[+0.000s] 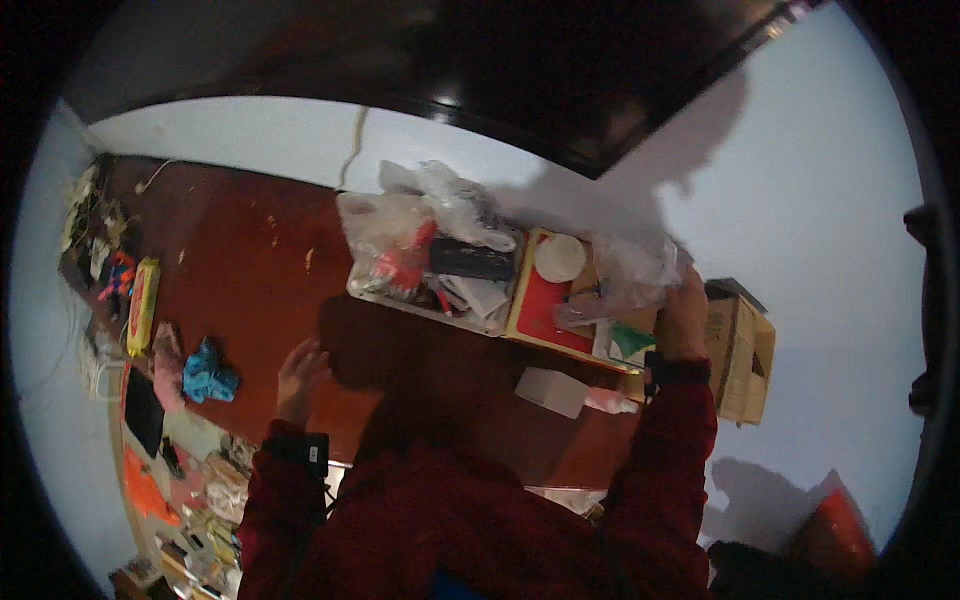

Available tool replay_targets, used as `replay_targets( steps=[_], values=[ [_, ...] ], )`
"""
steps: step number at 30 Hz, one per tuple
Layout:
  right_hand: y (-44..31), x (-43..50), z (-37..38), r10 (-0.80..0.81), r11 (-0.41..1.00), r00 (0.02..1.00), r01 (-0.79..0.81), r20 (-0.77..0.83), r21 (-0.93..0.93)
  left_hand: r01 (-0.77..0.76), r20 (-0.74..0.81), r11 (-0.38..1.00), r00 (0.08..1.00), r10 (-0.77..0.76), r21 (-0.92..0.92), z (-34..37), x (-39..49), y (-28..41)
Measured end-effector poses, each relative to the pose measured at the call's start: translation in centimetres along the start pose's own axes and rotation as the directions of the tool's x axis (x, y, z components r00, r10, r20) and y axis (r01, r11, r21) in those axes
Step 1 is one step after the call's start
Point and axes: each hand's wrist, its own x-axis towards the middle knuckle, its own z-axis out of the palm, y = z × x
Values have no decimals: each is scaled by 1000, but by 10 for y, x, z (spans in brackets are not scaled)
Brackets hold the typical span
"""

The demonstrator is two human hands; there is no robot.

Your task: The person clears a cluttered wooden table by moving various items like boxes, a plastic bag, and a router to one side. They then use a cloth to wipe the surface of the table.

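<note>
My left hand (pixel 301 379) is held over the reddish-brown tabletop (pixel 247 300) with its fingers apart and nothing in it. At the right end of a shallow red and yellow box (pixel 536 307), my right hand (pixel 684 319) meets crumpled clear plastic (pixel 634 266). Blur hides whether its fingers grip the plastic. A round whitish lid or dish (pixel 560 258) and a green and white packet (pixel 630 341) lie in that box. Left of it stands a pale tray (pixel 427 311) with a red item (pixel 401 270), a dark block (pixel 471 259) and plastic bags (pixel 450 191).
A small translucent container (pixel 553 391) and a pink bottle (pixel 611 400) lie in front of the box. A cardboard box (pixel 739 352) is at the right wall. Blue cloth (pixel 210 373), pink cloth (pixel 168 367) and a yellow packet (pixel 144 307) lie left. A dark panel (pixel 450 60) overhangs the back.
</note>
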Motion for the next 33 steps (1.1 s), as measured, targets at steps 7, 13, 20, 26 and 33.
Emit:
replay_targets(
  steps=[7, 13, 20, 26, 33],
  values=[
    [-49, -30, -13, -105, 986, 968, 71, -227, -151, 2, -188, 998, 982, -13, -62, -47, -44, -13],
    [-147, -51, 32, -407, 854, 906, 334, 113, 399, -69, -302, 965, 953, -11, -253, -89, -94, -42],
    [-227, -40, 162, -763, 631, 636, 699, 110, 336, -118, -307, 971, 951, 50, -208, -114, -151, -71],
    [-229, 4, 211, -700, 713, 651, 660, 294, 235, -142, -428, 957, 903, 21, -253, -120, -191, -81],
    [-241, -3, 191, -732, 674, 612, 717, 300, 180, -99, -369, 958, 929, -8, -269, -135, -201, -101]
  ],
)
